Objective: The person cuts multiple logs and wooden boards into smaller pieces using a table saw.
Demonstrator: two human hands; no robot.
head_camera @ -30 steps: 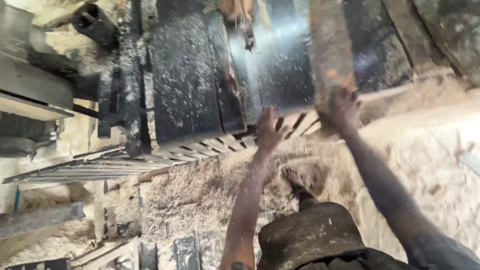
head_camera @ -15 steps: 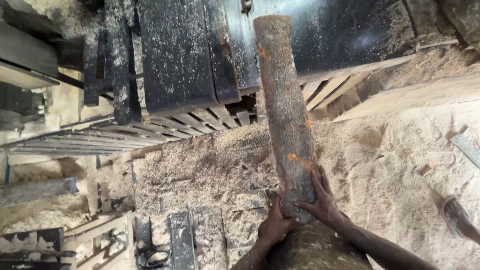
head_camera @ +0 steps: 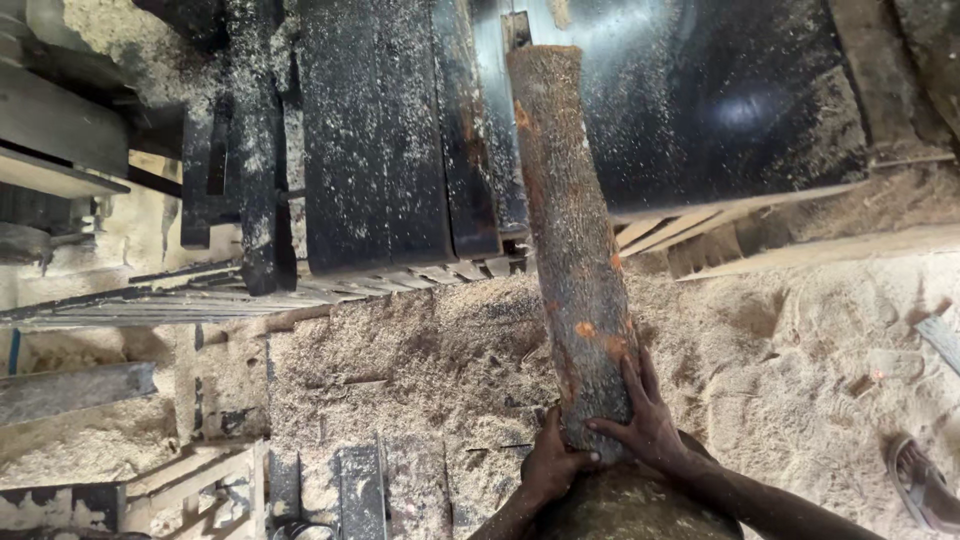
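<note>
Since half a second ago the log (head_camera: pixel 572 250) has barely shifted: it lies along the same line, its far end at the top centre of the frame on the dark machine bed (head_camera: pixel 700 110), its near end low in the frame against the person's body. A second ago both hands were up at the edge of that bed and no log lay here, so the piece has been drawn back and is now steadied rather than carried.

At the lower centre the left hand (head_camera: pixel 552 462) cups the log's near end from below on its left side, fingers curled around the bark. Just beside it the right hand (head_camera: pixel 645 420) lies flat on the right flank of the log, fingers spread and pressed on, clamped rather than loose. Both forearms run off the bottom edge.

Outward from the hands, sawdust (head_camera: pixel 420 350) covers the ground across the middle of the frame. Thin wooden slats (head_camera: pixel 700 235) poke out under the bed's edge at centre right. A sandal (head_camera: pixel 920 485) shows at the lower right corner.

No bin, box or other container can be made out; the sawdust lies in loose heaps on the ground and on the wooden frames (head_camera: pixel 200 480) at lower left
</note>
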